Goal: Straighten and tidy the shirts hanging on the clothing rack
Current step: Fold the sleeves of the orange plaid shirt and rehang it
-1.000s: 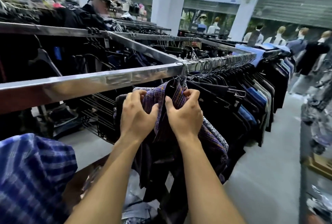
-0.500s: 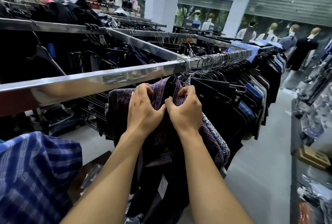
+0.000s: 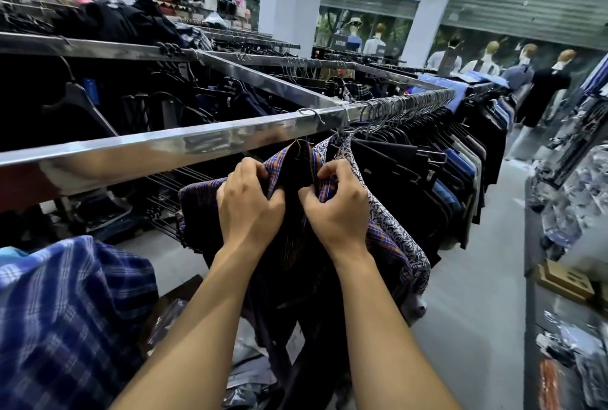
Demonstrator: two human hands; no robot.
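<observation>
A purple plaid shirt [image 3: 197, 199] with orange lines hangs on a hanger from the shiny metal rail [image 3: 197, 143]. My left hand [image 3: 248, 209] grips the left side of its collar and front. My right hand [image 3: 335, 209] grips the right side, fingers curled into the cloth. Just behind it hangs a white-and-dark patterned shirt [image 3: 391, 232]. Beyond that, a long row of dark and blue shirts [image 3: 454, 179] fills the rail on wire and black hangers.
A blue plaid garment [image 3: 65, 304] lies at the lower left. More racks of dark clothes [image 3: 138, 97] stand behind the rail. Mannequins [image 3: 549, 80] stand at the far right. The grey floor aisle [image 3: 477, 278] runs right of the rack, beside a low shelf with packaged goods [image 3: 566, 344].
Both hands have risen slightly with the plaid shirt's collar and drawn a little apart, opening its front. The view has shifted closer to the rail.
</observation>
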